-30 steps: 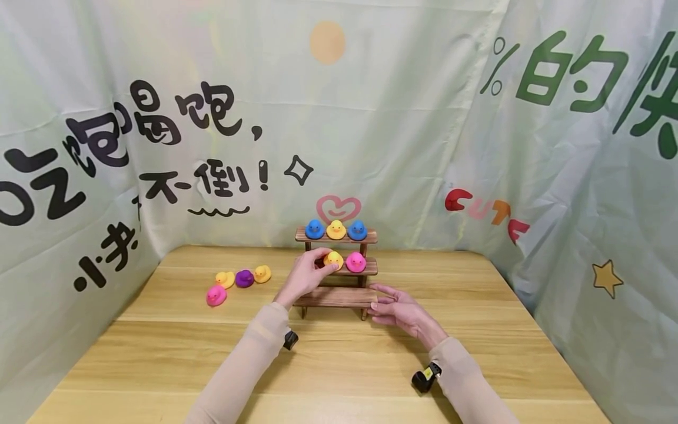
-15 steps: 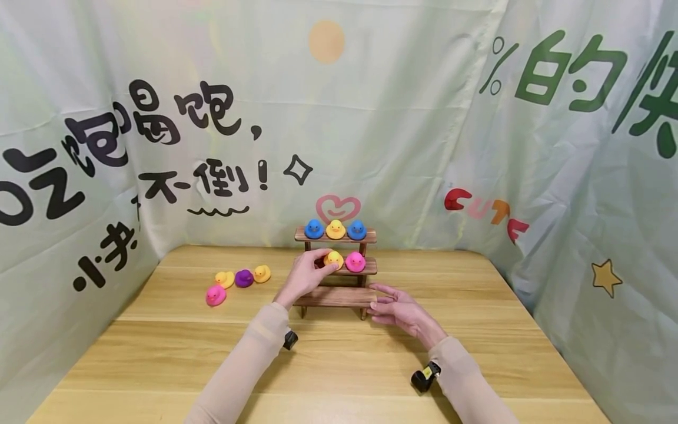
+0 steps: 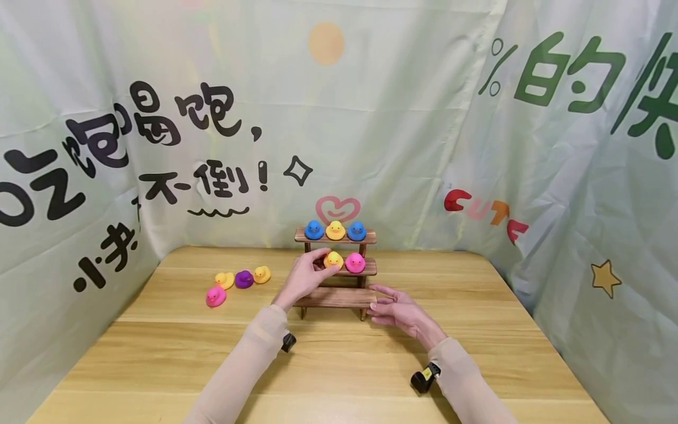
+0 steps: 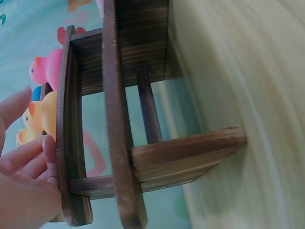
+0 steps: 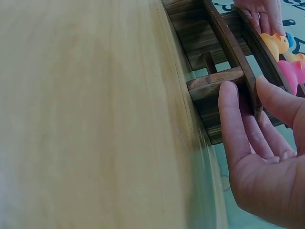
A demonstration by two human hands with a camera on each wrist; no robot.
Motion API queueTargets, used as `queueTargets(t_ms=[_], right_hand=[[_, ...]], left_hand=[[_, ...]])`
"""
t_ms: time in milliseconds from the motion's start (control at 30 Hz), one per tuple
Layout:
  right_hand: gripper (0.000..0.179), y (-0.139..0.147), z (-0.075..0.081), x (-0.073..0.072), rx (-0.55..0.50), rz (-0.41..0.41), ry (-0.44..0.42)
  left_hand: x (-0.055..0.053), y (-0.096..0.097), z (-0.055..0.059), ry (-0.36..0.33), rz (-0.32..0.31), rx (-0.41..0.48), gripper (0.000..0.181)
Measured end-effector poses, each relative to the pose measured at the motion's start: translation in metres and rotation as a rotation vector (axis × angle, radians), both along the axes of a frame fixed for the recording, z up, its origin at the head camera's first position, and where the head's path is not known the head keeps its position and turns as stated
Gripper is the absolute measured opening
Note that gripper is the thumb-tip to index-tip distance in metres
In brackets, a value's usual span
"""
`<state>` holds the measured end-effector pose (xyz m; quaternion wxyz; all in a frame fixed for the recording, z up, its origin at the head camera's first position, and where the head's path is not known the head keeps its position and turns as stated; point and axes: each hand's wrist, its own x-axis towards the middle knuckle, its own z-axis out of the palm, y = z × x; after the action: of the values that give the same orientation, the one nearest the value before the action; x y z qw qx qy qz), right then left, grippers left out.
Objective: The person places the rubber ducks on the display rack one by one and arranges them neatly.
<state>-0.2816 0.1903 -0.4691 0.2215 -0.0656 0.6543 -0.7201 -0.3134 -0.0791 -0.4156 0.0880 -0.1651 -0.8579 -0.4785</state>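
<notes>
My left hand (image 3: 303, 278) pinches a yellow rubber duck (image 3: 333, 259) on the middle tier of a three-tier wooden display stand (image 3: 339, 297). In the left wrist view the thumb and curled fingers lie on either side of this duck. Just right of it sits a pink rubber duck (image 3: 355, 262). My right hand (image 3: 405, 315) holds the right end of the stand's lowest tier, the thumb on the board and the fingers (image 5: 230, 112) by the leg beneath. Two blue ducks flank a yellow duck (image 3: 335, 230) on the top tier.
Left of the stand, a loose group of ducks lies on the wooden table (image 3: 339, 377): a purple duck (image 3: 244, 278), a pink duck (image 3: 215, 296) and two yellow ones. A printed curtain (image 3: 392, 153) hangs behind and along both sides.
Almost nothing moves. My left thumb shifts very slightly down and left on the yellow duck; the right hand keeps its place on the stand.
</notes>
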Motion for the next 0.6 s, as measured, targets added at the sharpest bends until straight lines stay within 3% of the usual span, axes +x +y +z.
queueTargets(t_ms=[333,600], right_hand=[[0.069,0.000,-0.001,-0.001,-0.012,0.007,0.006],[0.068,0.001,-0.003,-0.002,-0.020,0.007,-0.002]], left_hand=[[-0.002,-0.003,-0.006,0.049,-0.015,0.165,0.045],[-0.001,-0.017,-0.007,0.063,0.029,0.272,0.026]])
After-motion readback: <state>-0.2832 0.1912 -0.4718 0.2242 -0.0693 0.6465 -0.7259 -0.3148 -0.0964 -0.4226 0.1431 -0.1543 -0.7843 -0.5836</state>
